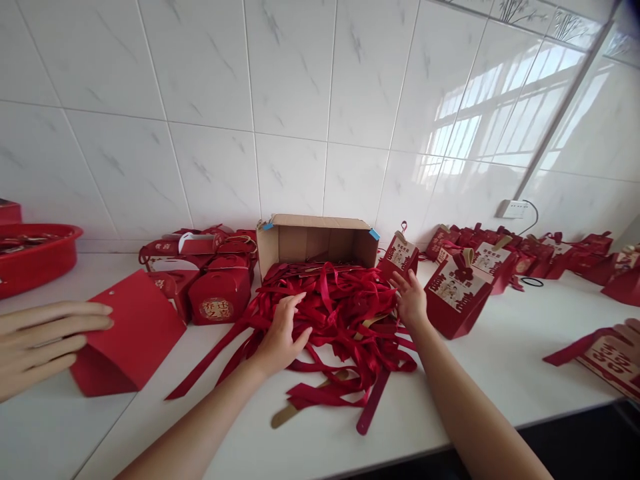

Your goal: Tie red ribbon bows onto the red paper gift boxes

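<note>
A tangled heap of red ribbons (330, 313) spills from an open cardboard box (320, 222) lying on its side against the wall. My left hand (286, 337) is over the near left of the heap, thumb apart from its fingers, with nothing gripped in it. On the heap's right side, my right hand (412, 301) is raised with fingers spread, in front of a small red gift box (400, 257). Whether it touches that box I cannot tell. Among the ribbons lie a gold strip (285, 415) and a dark red strip (373, 403).
At left, another person's hand (55, 340) holds a red folded box (130, 333). Red boxes (220, 293) are stacked behind it, beside a red basin (40, 267). A printed gift box (457, 293) stands at right. Another hand (631, 333) is at the far right edge.
</note>
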A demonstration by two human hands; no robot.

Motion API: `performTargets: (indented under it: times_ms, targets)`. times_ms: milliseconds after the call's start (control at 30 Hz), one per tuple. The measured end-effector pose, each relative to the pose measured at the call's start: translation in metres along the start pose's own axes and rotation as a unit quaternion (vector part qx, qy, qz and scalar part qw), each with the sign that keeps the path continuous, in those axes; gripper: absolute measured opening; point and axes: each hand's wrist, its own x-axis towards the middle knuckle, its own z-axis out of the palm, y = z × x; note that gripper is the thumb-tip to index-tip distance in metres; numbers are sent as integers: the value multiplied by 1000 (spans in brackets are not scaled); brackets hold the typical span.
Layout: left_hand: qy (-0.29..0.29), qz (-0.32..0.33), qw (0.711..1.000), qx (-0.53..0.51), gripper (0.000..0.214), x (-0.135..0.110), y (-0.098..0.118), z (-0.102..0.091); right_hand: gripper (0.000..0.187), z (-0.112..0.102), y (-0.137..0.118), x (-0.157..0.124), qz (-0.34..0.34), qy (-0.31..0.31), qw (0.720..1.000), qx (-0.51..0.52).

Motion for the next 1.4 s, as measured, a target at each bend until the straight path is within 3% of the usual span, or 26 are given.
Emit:
performTargets:
  times_ms: [100, 167, 300, 400, 567, 800, 933, 1000, 1067, 1167, 1233, 1300, 1400]
  targets:
    - [-11, 35, 999, 25, 27, 2, 3, -4, 67, 8, 3, -7, -61, -9, 996, -70]
    - [-19, 43, 998, 37, 16, 3, 4, -6, 63, 11, 7, -11, -109, -50, 981, -156]
    - [-31, 29, 998, 44, 14, 4, 3, -5, 63, 15, 21, -14, -164, -122, 891, -405]
    - [-37, 16, 998, 44, 14, 3, 2, -4, 59, 16, 32, -15, -155, -142, 863, -458]
    - [-45, 14, 998, 44, 14, 2, 2, -4, 35, 14, 30, -16, -178, -135, 867, -446]
    - [-40, 16, 998, 56, 14, 4, 5, -7, 42, 10, 1, -19, -215, 10, 898, -384]
    - [-59, 12, 997, 51, 16, 3, 7, -8, 37, 15, -7, -24, -241, 21, 911, -334]
    - [-85, -1, 995, 51, 27, 2, 8, -8, 37, 18, -7, -28, -249, -30, 915, -314]
    - [-120, -32, 990, 62, 50, 2, 11, -6, 43, 22, -7, -34, -220, -133, 917, -304]
    - [-195, -86, 973, 90, 76, 3, 16, -1, 60, 25, -6, -46, -127, -313, 888, -312]
    - [-244, -112, 957, 113, 84, 4, 17, 2, 74, 26, -4, -54, -89, -376, 866, -318]
    - [-265, -145, 942, 145, 85, 5, 16, 4, 89, 27, 0, -61, -77, -381, 859, -334]
    - [-239, -207, 930, 188, 76, 7, 6, 5, 97, 28, 8, -62, -87, -319, 871, -362]
